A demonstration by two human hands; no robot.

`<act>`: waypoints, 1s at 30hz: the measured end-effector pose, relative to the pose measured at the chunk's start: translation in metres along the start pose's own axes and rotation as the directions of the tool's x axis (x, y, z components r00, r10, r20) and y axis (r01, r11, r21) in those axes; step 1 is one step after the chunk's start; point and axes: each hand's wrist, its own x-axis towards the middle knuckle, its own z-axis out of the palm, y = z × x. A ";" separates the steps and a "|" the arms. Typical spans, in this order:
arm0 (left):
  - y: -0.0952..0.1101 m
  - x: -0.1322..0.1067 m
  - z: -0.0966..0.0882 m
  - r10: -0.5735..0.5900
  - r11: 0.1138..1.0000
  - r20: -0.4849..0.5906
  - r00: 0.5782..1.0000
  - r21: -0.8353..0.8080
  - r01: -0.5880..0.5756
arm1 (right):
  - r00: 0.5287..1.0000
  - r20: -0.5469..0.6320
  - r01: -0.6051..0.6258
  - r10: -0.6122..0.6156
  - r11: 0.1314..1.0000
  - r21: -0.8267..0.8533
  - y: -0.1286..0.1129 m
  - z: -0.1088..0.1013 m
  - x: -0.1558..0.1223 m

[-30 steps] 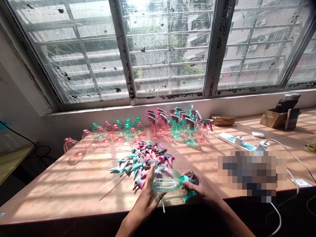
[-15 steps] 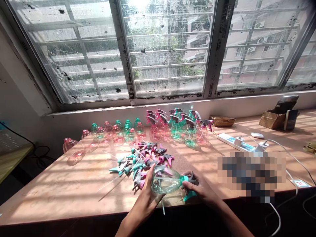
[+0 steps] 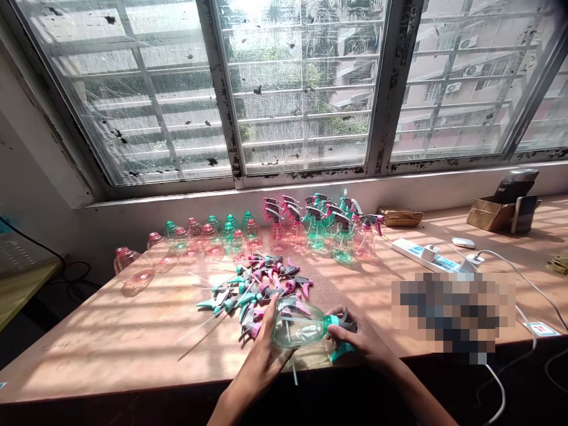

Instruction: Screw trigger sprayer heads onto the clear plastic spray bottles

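Note:
A clear green spray bottle (image 3: pixel 298 323) lies on its side near the front edge of the wooden table (image 3: pixel 110 343). My left hand (image 3: pixel 265 350) wraps round the bottle's body. My right hand (image 3: pixel 360 340) grips the teal and grey trigger head (image 3: pixel 341 331) at the bottle's neck. Just behind the bottle lies a pile of loose pink and teal trigger heads (image 3: pixel 257 287) with thin dip tubes.
Capless pink and green bottles (image 3: pixel 208 235) stand at the back left, finished spray bottles (image 3: pixel 322 228) at the back centre. A white power strip (image 3: pixel 426 255) with cables, a mouse (image 3: pixel 463 242), a cardboard box (image 3: pixel 490 212) and a blurred patch (image 3: pixel 452 313) lie to the right.

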 end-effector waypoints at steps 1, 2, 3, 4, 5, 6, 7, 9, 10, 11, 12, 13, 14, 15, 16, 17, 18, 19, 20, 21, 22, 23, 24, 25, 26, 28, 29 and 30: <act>0.001 0.000 0.000 -0.002 1.000 0.003 1.000 -0.005 0.002 | 1.000 0.002 0.002 -0.002 1.000 -0.001 0.001 0.000 0.000; 0.001 0.000 0.000 -0.009 1.000 0.009 1.000 -0.007 0.009 | 1.000 0.004 0.004 -0.004 1.000 -0.002 0.001 0.000 0.000; 0.001 -0.001 -0.001 -0.020 1.000 0.017 1.000 -0.008 0.021 | 1.000 0.005 0.004 -0.004 1.000 -0.001 0.002 0.000 0.001; 0.001 -0.001 -0.001 -0.033 0.999 0.027 0.999 -0.010 0.033 | 1.000 0.006 0.004 -0.004 1.000 0.000 0.002 -0.001 0.001; 0.000 -0.001 -0.001 -0.046 0.999 0.035 0.998 -0.013 0.047 | 1.000 0.007 0.005 -0.005 1.000 0.003 0.003 -0.001 0.001; 0.000 -0.002 -0.001 -0.058 0.998 0.040 0.998 -0.016 0.058 | 1.000 0.009 0.005 -0.005 1.000 0.006 0.003 -0.001 0.001; -0.002 -0.002 -0.001 -0.065 0.998 0.042 0.997 -0.019 0.065 | 1.000 0.011 0.005 -0.005 1.000 0.008 0.003 -0.001 0.001; -0.004 -0.002 -0.001 -0.063 0.998 0.040 0.997 -0.019 0.064 | 1.000 0.009 0.003 -0.003 1.000 0.007 0.003 -0.001 0.001; -0.006 -0.002 -0.001 -0.057 0.998 0.038 0.998 -0.014 0.058 | 1.000 0.007 0.002 -0.002 1.000 0.006 0.003 -0.001 0.001; -0.006 -0.002 0.000 -0.049 0.999 0.033 0.998 -0.009 0.049 | 1.000 0.002 0.001 -0.001 1.000 0.007 0.003 -0.001 0.001; -0.007 -0.002 0.000 -0.039 0.999 0.028 0.999 -0.005 0.040 | 1.000 -0.004 0.000 0.000 1.000 0.009 0.002 -0.001 0.001; -0.007 -0.002 0.001 -0.032 0.999 0.023 0.999 0.000 0.032 | 1.000 -0.006 0.000 0.000 1.000 0.014 0.002 -0.001 0.001; -0.006 -0.001 0.001 -0.027 1.000 0.017 1.000 0.004 0.026 | 1.000 -0.005 -0.002 0.002 1.000 0.021 0.002 -0.001 0.001; -0.006 -0.001 0.001 -0.023 1.000 0.011 1.000 0.008 0.023 | 1.000 -0.002 -0.005 0.005 1.000 0.027 0.002 0.000 0.001; -0.005 -0.001 0.001 -0.022 1.000 0.009 1.000 0.012 0.022 | 1.000 0.003 -0.006 0.006 0.999 0.033 0.002 0.000 0.001; -0.003 -0.001 0.001 -0.025 1.000 0.011 1.000 0.015 0.025 | 1.000 0.006 -0.008 0.008 0.999 0.037 0.002 0.000 0.001; -0.002 -0.001 0.000 -0.032 0.999 0.015 0.999 0.016 0.032 | 1.000 0.009 -0.009 0.009 0.999 0.037 0.002 0.000 0.001; -0.002 -0.001 0.000 -0.040 0.999 0.021 0.999 0.016 0.039 | 1.000 0.009 -0.009 0.009 0.999 0.037 0.002 0.000 0.000; -0.002 -0.002 0.000 -0.045 0.999 0.026 0.999 0.017 0.045 | 1.000 0.006 -0.010 0.010 0.999 0.039 0.002 0.000 0.000; -0.002 -0.002 0.000 -0.046 0.999 0.027 0.999 0.017 0.045 | 1.000 0.005 -0.014 0.013 0.999 0.047 0.001 0.000 0.000; -0.002 -0.002 0.000 -0.041 0.999 0.024 0.999 0.020 0.041 | 1.000 0.005 -0.019 0.019 0.998 0.057 0.001 0.000 0.000; -0.003 -0.002 0.001 -0.032 0.999 0.019 0.999 0.023 0.031 | 1.000 0.007 -0.025 0.024 0.997 0.069 0.001 -0.001 0.000; -0.003 -0.002 0.001 -0.020 0.999 0.014 1.000 0.028 0.019 | 1.000 0.010 -0.028 0.027 0.996 0.081 0.001 -0.001 0.000; -0.004 -0.002 0.001 -0.008 0.999 0.010 1.000 0.032 0.008 | 1.000 0.012 -0.029 0.029 0.996 0.089 0.001 -0.001 0.000; -0.004 -0.002 0.002 0.001 0.999 0.009 1.000 0.037 -0.001 | 1.000 0.013 -0.027 0.026 0.995 0.092 0.001 -0.001 0.000; -0.005 -0.001 0.002 0.009 0.999 0.008 1.000 0.045 -0.009 | 1.000 0.009 -0.020 0.019 0.996 0.090 0.000 -0.001 0.000; -0.005 -0.001 0.002 0.013 0.999 0.007 1.000 0.044 -0.013 | 1.000 0.006 -0.018 0.018 0.996 0.086 0.000 0.000 0.000; -0.005 0.000 0.001 0.017 0.999 0.006 1.000 0.039 -0.017 | 1.000 0.003 -0.018 0.018 0.997 0.080 0.000 0.000 0.000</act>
